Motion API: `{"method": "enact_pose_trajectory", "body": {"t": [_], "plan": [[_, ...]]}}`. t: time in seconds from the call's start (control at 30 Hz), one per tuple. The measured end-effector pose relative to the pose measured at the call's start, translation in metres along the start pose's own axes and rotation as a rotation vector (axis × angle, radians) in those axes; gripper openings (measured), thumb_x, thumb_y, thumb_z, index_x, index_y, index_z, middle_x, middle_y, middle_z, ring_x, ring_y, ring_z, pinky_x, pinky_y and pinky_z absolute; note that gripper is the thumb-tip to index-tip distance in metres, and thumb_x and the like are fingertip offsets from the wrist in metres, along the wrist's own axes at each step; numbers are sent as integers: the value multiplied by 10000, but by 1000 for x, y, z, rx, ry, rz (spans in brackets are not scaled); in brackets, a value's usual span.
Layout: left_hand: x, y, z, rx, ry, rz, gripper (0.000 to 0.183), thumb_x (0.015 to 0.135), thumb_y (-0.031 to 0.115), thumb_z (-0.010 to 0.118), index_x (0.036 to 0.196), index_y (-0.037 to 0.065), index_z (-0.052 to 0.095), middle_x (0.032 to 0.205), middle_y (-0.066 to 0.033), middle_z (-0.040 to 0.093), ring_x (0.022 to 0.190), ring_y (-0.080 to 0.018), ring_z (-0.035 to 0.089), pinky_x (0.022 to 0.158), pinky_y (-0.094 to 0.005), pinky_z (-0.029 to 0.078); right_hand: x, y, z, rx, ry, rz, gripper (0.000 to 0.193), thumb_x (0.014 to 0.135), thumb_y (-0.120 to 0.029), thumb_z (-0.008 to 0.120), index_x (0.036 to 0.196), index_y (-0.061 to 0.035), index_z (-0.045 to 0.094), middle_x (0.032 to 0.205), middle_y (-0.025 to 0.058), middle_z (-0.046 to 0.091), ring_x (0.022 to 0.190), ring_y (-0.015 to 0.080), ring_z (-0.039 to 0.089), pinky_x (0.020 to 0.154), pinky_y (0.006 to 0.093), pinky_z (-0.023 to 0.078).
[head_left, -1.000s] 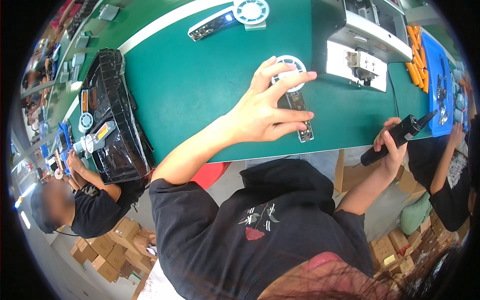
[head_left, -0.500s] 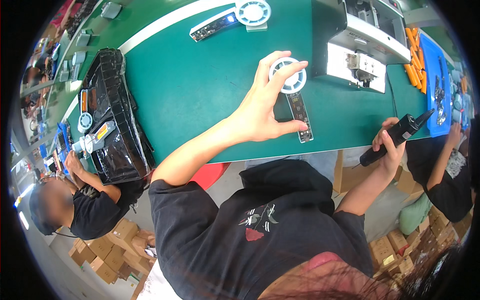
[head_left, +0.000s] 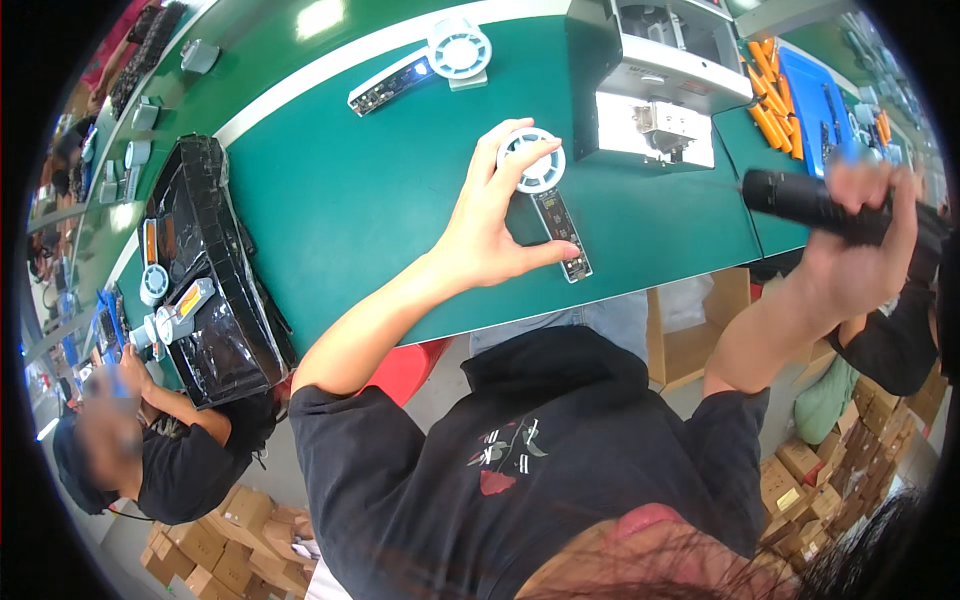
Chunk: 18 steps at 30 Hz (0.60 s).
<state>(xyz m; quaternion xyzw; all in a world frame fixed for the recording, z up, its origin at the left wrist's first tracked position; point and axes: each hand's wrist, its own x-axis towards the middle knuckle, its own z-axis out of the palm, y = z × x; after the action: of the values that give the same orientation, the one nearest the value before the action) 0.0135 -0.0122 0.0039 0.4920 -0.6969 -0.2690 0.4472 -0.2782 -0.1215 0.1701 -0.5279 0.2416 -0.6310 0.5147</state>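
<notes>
My left hand [head_left: 482,238] holds an opened handheld fan over the table, fingers on its round pale-blue grille and thumb at the far end of its handle. A dark circuit board [head_left: 556,225] shows in the handle. Out to the right, my right hand [head_left: 858,230] is raised and blurred, its fingers wrapped around a black electric screwdriver [head_left: 795,193]. That tool lies nearly level, its front end toward the left, apart from the fan. Farther back on the table rests a second opened fan [head_left: 461,54] with its board exposed.
A black-and-silver machine [head_left: 655,175] stands at the back right, beside orange pieces [head_left: 772,118] and a blue tray [head_left: 800,75]. On the left sits a black-wrapped box [head_left: 222,335] with fan parts by it. Co-workers are at both sides; a red stool [head_left: 405,372] stands below the table edge.
My right hand has lifted the screwdriver up and to the right, turning it toward level. My left hand keeps its hold on the fan. The whole view has shifted a little.
</notes>
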Motion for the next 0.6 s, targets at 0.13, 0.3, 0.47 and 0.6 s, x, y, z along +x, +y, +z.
{"method": "enact_pose_trajectory", "body": {"t": [0.13, 0.3, 0.47, 0.6], "plan": [[-1, -2, 1, -25, 19, 1, 1062, 601, 233, 1030, 1512, 138, 492, 1569, -238, 373, 1476, -411, 407, 1159, -502, 446, 31, 15, 31, -32, -41, -60, 133, 1004, -103, 655, 1018, 30, 645, 831, 90, 576, 728, 197, 565, 735, 371, 477], [-1, -1, 1, -62, 37, -14, 1036, 597, 225, 1028, 1493, 130, 516, 1562, -226, 387, 1465, -407, 430, 1161, -499, 444, 36, 40, 57, -196, -31, -55, 80, 940, -32, 720, 929, 22, 662, 775, 81, 575, 659, 197, 573, 687, 352, 481], [-4, -3, 0, -74, 50, 8, 1033, 593, 214, 1025, 1490, 130, 520, 1554, -226, 402, 1455, -417, 434, 1167, -506, 428, 23, 35, 74, -166, -80, 29, 107, 914, -11, 727, 940, 22, 629, 724, 84, 571, 603, 193, 569, 631, 335, 477], [-3, 1, 0, -78, 45, -11, 1033, 598, 219, 1025, 1494, 138, 518, 1554, -230, 404, 1464, -427, 412, 1175, -521, 408, -7, 34, 101, -174, -78, 27, 194, 862, -12, 790, 929, 36, 615, 653, 114, 624, 514, 186, 594, 552, 298, 494]]}}
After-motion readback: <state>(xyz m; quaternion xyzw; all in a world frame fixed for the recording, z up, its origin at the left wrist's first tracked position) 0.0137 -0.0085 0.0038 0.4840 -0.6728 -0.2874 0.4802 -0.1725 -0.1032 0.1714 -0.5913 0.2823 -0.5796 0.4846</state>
